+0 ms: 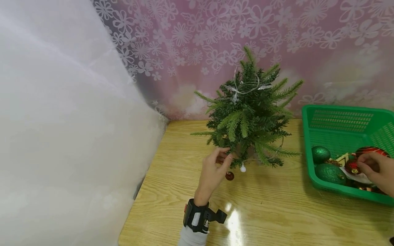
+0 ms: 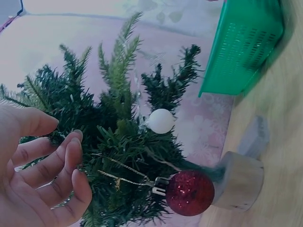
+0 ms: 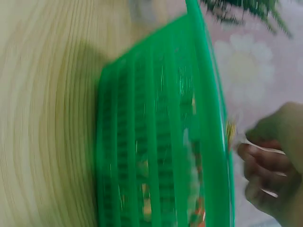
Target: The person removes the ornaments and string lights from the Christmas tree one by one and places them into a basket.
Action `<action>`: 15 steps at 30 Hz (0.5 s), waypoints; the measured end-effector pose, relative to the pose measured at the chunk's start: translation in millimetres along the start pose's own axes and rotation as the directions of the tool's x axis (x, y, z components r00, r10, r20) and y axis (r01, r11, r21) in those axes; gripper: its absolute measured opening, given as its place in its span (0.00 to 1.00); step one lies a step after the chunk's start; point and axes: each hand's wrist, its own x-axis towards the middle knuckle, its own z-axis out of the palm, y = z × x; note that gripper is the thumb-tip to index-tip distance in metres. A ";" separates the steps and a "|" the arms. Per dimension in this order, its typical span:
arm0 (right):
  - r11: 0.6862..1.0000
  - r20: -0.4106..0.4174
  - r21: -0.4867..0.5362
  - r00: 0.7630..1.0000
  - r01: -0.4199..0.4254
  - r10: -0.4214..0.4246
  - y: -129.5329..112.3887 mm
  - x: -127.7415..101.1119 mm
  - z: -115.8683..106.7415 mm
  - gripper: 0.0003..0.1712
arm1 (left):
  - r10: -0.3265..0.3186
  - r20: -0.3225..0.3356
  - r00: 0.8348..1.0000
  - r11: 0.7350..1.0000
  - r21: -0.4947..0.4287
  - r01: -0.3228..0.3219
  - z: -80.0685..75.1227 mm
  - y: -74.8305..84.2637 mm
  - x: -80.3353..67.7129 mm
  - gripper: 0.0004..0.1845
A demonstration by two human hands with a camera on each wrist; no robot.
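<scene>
A small artificial Christmas tree (image 1: 246, 116) stands on the table, with a string of lights on it. My left hand (image 1: 213, 167) is at its lower left branches, fingers loosely bent. In the left wrist view, thumb and fingertips (image 2: 75, 137) are apart beside a branch tip. A glittery red ball ornament (image 2: 190, 193) hangs nearby on a gold loop; a white ball (image 2: 161, 121) hangs beside it. My right hand (image 1: 378, 169) reaches over the green basket (image 1: 311, 171), fingertips at a small red ball (image 1: 352, 166). The blurred right wrist view leaves its grip unclear.
In the basket lie green balls (image 1: 330, 173), a larger striped red ball (image 1: 372, 150) and other ornaments. The tree's round wooden base (image 2: 239, 182) shows in the left wrist view. A flowered curtain (image 1: 197, 51) hangs behind the wooden table (image 1: 172, 191).
</scene>
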 end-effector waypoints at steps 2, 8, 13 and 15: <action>1.000 -0.045 -0.005 0.999 -0.024 0.024 -46.5 -6.2 -7.0 0.05 | 0.000 0.001 1.000 1.000 -0.004 0.000 0.3 0.4 2.7 0.13; 0.963 -0.251 0.168 0.954 0.211 -0.165 -157.4 -35.9 20.8 0.12 | 0.010 0.025 1.000 1.000 -0.002 -0.010 3.6 2.7 6.1 0.13; 0.858 -0.050 0.508 0.997 0.077 -0.059 -241.1 -55.2 84.5 0.12 | 0.031 -0.034 0.999 0.998 0.052 -0.029 4.7 2.9 4.0 0.11; 0.795 0.072 0.605 0.997 -0.050 0.008 -265.9 -55.8 103.6 0.14 | 0.033 -0.035 0.999 0.999 0.044 -0.031 7.4 4.0 2.9 0.11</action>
